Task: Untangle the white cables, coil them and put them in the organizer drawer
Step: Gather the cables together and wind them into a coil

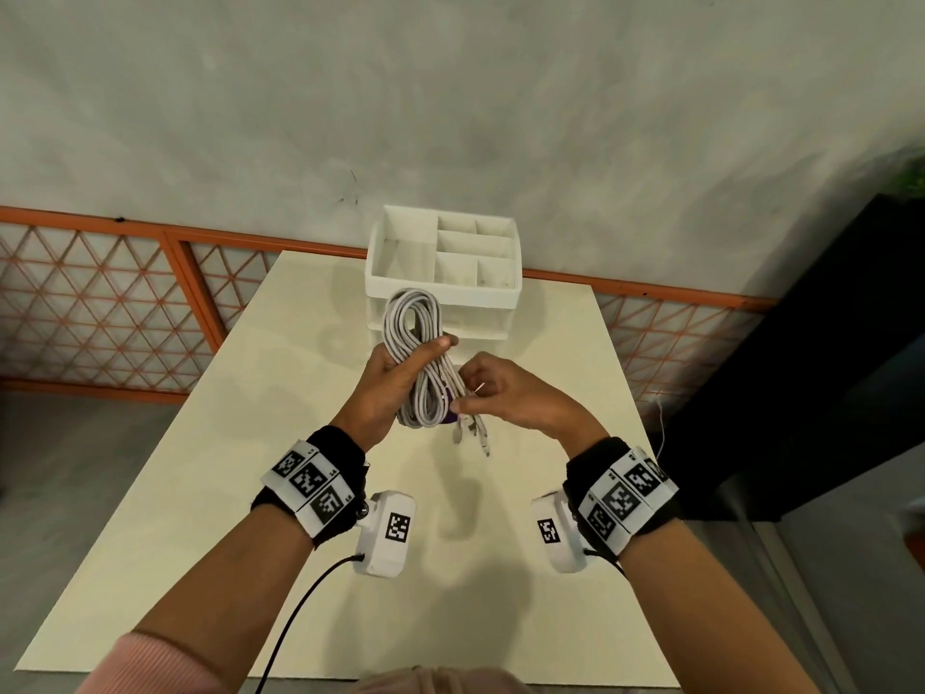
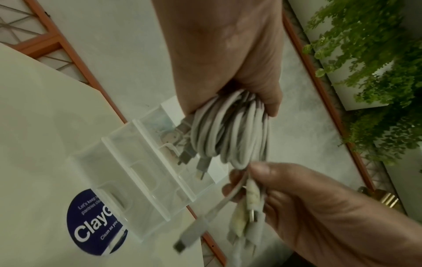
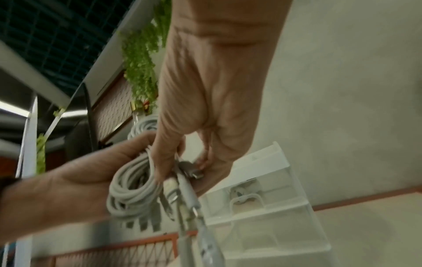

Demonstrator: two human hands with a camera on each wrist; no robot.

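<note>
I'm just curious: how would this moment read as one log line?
left hand: grips coiled white cables | right hand: pinches loose ends | organizer: behind, on table

Smooth, matt white cables (image 1: 419,363) end in grey plastic plugs; clear glossy plastic organizer (image 2: 146,173) stands at twelve o'clock on the smooth matt cream table (image 1: 210,443).

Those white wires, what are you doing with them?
A person is tidying the white cables. The left hand grips them as one coiled bundle, held up above the table. The right hand pinches the loose plug ends hanging at the bottom of the bundle. The white organizer waits at the far edge of the table, and the bundle has not gone into it yet.
</note>
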